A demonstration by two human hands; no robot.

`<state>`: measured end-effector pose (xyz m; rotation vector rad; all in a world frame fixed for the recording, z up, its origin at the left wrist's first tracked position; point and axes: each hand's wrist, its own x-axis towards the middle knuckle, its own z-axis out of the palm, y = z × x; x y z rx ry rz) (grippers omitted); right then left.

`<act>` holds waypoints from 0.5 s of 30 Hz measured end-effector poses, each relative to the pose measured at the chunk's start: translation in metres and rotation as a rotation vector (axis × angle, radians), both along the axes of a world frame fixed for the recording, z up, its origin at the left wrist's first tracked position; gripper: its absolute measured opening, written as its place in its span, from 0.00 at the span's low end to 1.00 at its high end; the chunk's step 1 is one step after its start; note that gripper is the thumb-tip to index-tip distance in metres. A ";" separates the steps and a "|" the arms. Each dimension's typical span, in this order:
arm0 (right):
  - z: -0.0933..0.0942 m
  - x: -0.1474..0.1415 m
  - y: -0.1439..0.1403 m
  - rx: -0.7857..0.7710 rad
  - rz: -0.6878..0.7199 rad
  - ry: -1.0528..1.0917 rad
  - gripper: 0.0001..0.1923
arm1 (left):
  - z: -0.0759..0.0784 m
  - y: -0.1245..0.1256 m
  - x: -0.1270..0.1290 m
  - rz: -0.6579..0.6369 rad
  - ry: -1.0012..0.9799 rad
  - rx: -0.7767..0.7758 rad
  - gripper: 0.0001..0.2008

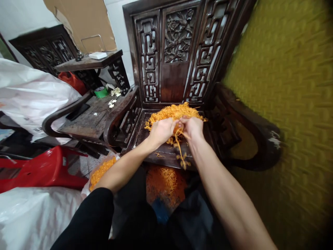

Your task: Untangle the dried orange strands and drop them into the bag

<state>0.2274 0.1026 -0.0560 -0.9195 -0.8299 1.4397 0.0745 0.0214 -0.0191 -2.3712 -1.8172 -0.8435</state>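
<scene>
Both hands meet over one heap of orange thread-like strands (173,113) on the dark carved wooden chair seat (145,133). I see my left hand (161,131) and right hand (192,127) pinching one orange strand (179,144), its long axis hanging straight down toward the near edge.

Orange strands (173,111), dark carved chair (179,52), red stool (49,166).

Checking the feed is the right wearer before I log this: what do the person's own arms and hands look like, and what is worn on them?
Both forearms are bare from above the elbow down: no sleeves in view. The left hand and right hand wear no gloves, and no rings, watch, wristband or markings can be made out. Black clothing covers the person at the bottom of the picture.
</scene>
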 end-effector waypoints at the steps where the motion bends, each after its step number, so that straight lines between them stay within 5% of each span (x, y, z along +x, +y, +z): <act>1: 0.001 0.009 0.003 -0.040 -0.053 0.008 0.17 | 0.001 0.001 -0.004 0.005 -0.083 0.027 0.24; 4: 0.005 0.036 0.000 -0.144 -0.124 0.015 0.16 | -0.001 0.008 -0.019 -0.027 -0.485 -0.096 0.25; 9: 0.006 0.041 -0.033 -0.169 0.092 -0.030 0.18 | -0.015 0.028 -0.027 -0.169 -1.129 -0.468 0.23; 15: 0.016 0.036 -0.048 -0.090 0.183 -0.032 0.23 | -0.001 0.030 -0.034 -0.112 -1.289 -0.515 0.27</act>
